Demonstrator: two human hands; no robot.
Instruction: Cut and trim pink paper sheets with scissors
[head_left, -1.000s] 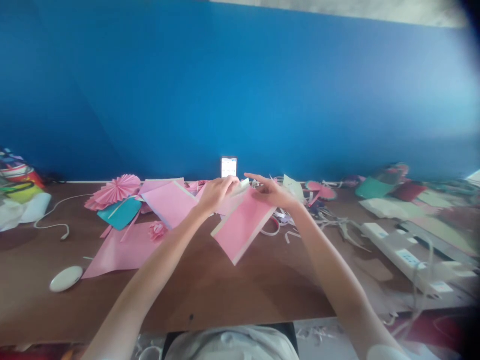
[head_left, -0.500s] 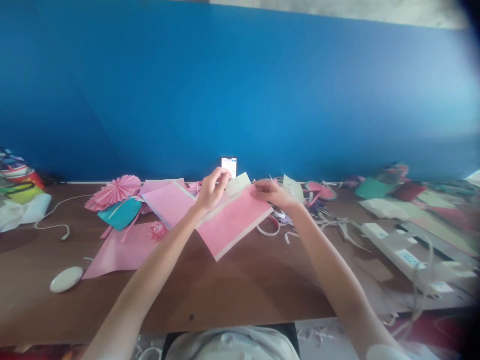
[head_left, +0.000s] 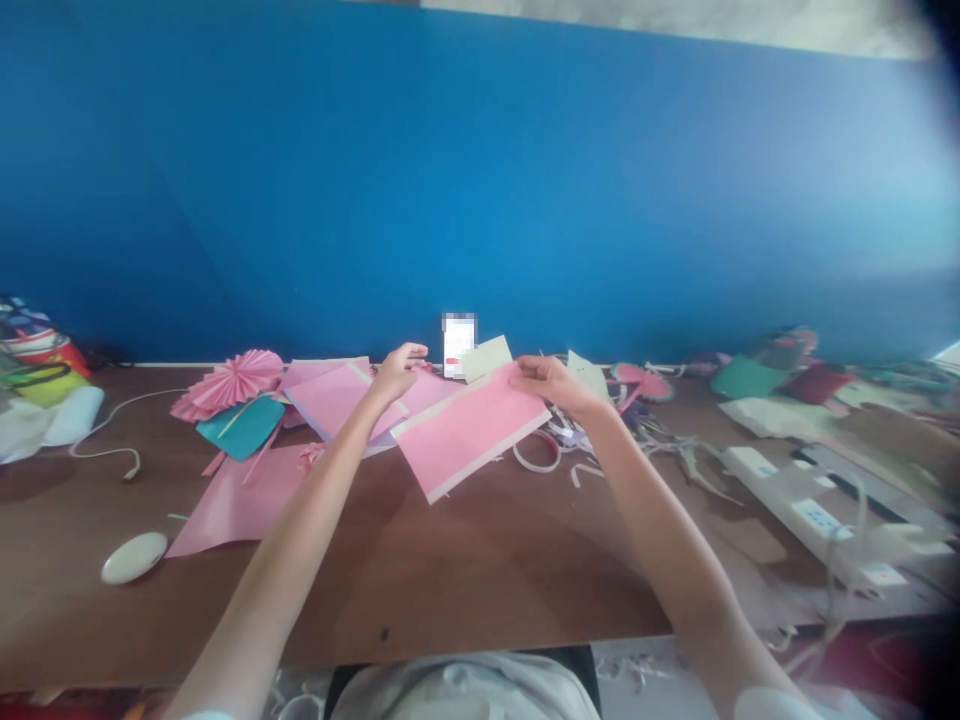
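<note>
Presently, right hand (head_left: 551, 382) is pinching the pale-edged pink sheet (head_left: 469, 432) at its upper right end, over the brown table (head_left: 480, 580) — left hand (head_left: 391, 376) is hovering near the phone (head_left: 454, 335), fingers loosely parted.

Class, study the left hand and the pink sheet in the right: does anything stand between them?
Nothing visible stands between the left hand and the pink sheet held in the right hand; other pink paper shows beyond the gap.

I see a smartphone (head_left: 454, 342) at the far edge of the table (head_left: 510, 585); rightward, a power strip (head_left: 819, 518) reaches toward the near edge.
</note>
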